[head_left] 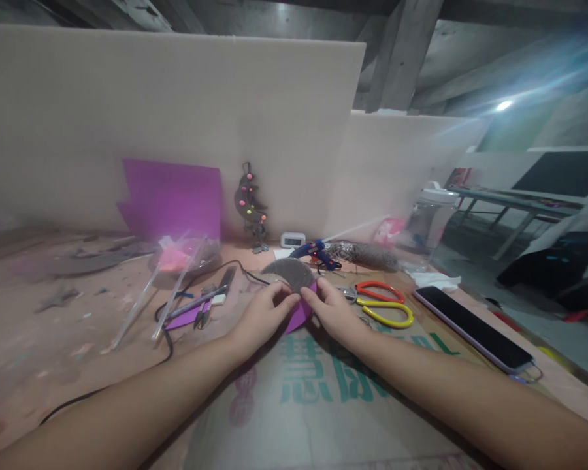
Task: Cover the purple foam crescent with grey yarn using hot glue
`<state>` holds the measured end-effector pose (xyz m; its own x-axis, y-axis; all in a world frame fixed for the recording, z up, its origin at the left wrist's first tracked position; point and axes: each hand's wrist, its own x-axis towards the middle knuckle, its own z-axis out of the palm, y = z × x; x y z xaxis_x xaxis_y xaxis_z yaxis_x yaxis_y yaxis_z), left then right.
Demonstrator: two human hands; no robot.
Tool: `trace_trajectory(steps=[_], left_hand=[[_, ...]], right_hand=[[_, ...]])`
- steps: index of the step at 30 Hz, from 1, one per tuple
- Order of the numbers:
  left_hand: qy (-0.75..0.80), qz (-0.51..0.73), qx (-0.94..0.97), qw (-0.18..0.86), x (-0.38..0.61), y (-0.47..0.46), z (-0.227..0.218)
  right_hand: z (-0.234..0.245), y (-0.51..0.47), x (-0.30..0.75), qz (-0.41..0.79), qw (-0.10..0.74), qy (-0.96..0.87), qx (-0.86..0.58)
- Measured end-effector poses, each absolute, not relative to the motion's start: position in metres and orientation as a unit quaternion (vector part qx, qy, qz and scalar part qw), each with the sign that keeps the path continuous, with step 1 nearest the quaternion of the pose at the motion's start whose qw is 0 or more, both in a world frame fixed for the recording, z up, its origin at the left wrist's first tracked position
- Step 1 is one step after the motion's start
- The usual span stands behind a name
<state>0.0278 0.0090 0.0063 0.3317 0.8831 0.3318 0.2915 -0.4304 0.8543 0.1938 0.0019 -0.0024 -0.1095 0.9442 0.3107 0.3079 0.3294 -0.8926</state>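
My left hand [266, 315] is closed on the left edge of a small purple sheet piece [298, 316]. On its right edge my right hand [334, 309] pinches the same piece, the thumbs nearly meeting. A grey, rough-textured rounded piece [290, 270] shows just beyond my fingertips; whether it is joined to the purple one I cannot tell. Both hands are over a flattened cardboard sheet [294, 424] with green print. Close by on the right are pliers with one red and one yellow handle [385, 313]. Behind the grey piece rests a blue glue gun [316, 251].
A phone [473, 326] lies to the right, below a clear bottle [428, 219]. To the left are clear sticks [137, 307], a pen [191, 310] and a black cord [169, 346]. A moon-shaped ornament [249, 202], small clock [293, 240] and purple sheet [176, 199] stand at the back.
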Motion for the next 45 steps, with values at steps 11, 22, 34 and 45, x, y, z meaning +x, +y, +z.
trace_trajectory(steps=[11, 22, 34, 45], left_hand=[[0.397, 0.412, 0.739, 0.357, 0.028, 0.011, 0.004], [0.432, 0.427, 0.718, 0.340, 0.027, 0.015, 0.000], [0.434, 0.428, 0.682, 0.405, 0.025, 0.020, -0.006], [0.432, 0.425, 0.685, 0.404, 0.026, 0.016, 0.000]], right_hand=[[0.004, -0.001, 0.192, 0.344, 0.469, -0.673, -0.457], [0.006, -0.004, 0.190, 0.363, 0.405, -0.688, -0.481], [0.028, 0.012, 0.239, 0.123, 0.379, -0.767, -0.503], [0.013, 0.042, 0.273, -0.137, 0.246, -0.837, -0.468]])
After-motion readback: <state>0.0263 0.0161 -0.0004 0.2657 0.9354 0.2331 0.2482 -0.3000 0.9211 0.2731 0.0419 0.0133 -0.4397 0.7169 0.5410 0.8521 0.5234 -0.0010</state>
